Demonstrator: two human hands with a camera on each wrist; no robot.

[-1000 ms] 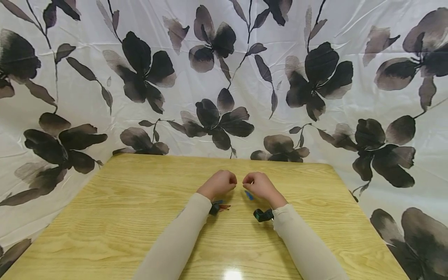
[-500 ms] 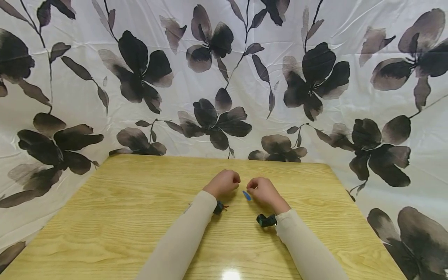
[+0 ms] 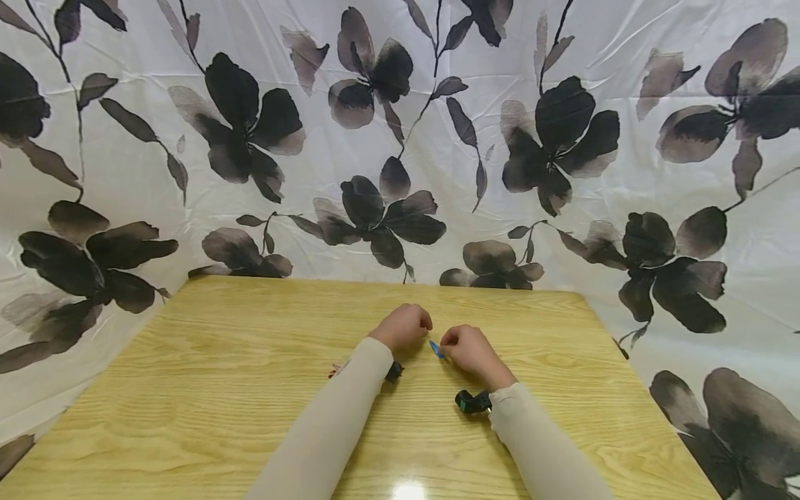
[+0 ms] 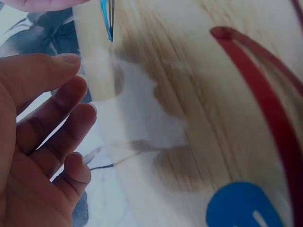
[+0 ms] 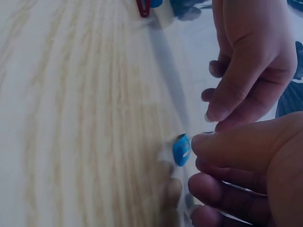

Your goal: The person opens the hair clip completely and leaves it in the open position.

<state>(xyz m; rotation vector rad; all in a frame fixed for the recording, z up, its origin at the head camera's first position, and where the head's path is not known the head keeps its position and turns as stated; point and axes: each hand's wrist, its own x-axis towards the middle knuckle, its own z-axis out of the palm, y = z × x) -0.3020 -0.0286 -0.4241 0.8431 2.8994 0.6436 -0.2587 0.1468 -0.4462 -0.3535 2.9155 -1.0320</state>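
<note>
In the head view, a blue snap hair clip (image 3: 436,349) lies on the wooden table between both hands. The right hand (image 3: 471,353) has its bent fingertips beside this clip; whether they touch it cannot be told. Its thumb tip appears right next to the blue clip (image 5: 181,150) in the right wrist view. Just beyond is the left hand (image 3: 403,326), its loosely bent fingers (image 4: 75,125) holding nothing in the left wrist view. Near the left hand lie a red hair clip (image 4: 255,90) and another blue one (image 4: 244,208), both cut off by the frame.
The wooden table (image 3: 250,361) reaches back to a white cloth (image 3: 300,173) printed with dark flowers. Beside the left sleeve, small red items (image 3: 333,371) show partly. Each wrist carries a black camera, such as the right one (image 3: 473,402).
The right hand has come down towards the blue hair clip, nearer to the body. The left hand has shifted slightly right, and its forearm now covers most of the red items.
</note>
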